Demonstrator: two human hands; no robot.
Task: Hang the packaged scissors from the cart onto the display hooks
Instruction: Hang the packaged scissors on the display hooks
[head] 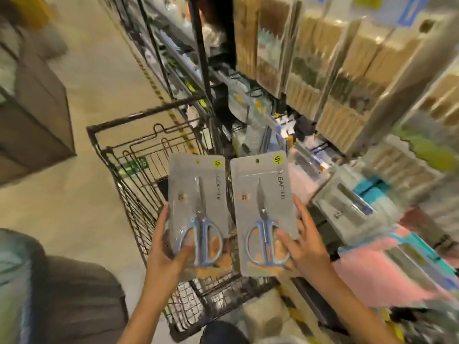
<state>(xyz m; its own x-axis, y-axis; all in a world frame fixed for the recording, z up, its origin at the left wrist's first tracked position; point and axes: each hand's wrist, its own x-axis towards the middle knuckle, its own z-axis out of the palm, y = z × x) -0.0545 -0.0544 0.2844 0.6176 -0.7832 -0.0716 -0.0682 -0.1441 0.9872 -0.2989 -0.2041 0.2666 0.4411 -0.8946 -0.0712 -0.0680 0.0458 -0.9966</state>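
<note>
Two packaged scissors held up side by side over the wire cart point(139, 155), one per hand. Left hand point(166, 254) gripping the left pack point(196, 209) at its lower edge, thumb across the front over the blue handle loops, fingers curled behind. Right hand point(305, 247) gripping the right pack point(263, 214) the same way near its lower right corner, thumb lying on the clear blister.

Judged light and fairly stiff: flat grey card backing with a glossy plastic blister, likely slick under a thumb, the weight sitting low where the handles are. Best held by the lower card edge as now, leaving free the small hang hole point(257, 160) at the top centre of each card. Card corners prone to bending if squeezed hard; blades sealed inside, so no cut risk.

Display rack point(372, 95) to the right and ahead, crowded with hanging packs, much of it blurred; individual hooks not clearly made out. Similar boxed goods and pink packs point(367, 276) close under the right hand. Dark upright post point(198, 58) of the rack rising between cart and shelves. Cart rim directly below both packs, likely to snag a card corner if lowered. Brown cartons point(34, 120) across the aisle floor to the left, well apart.
</note>
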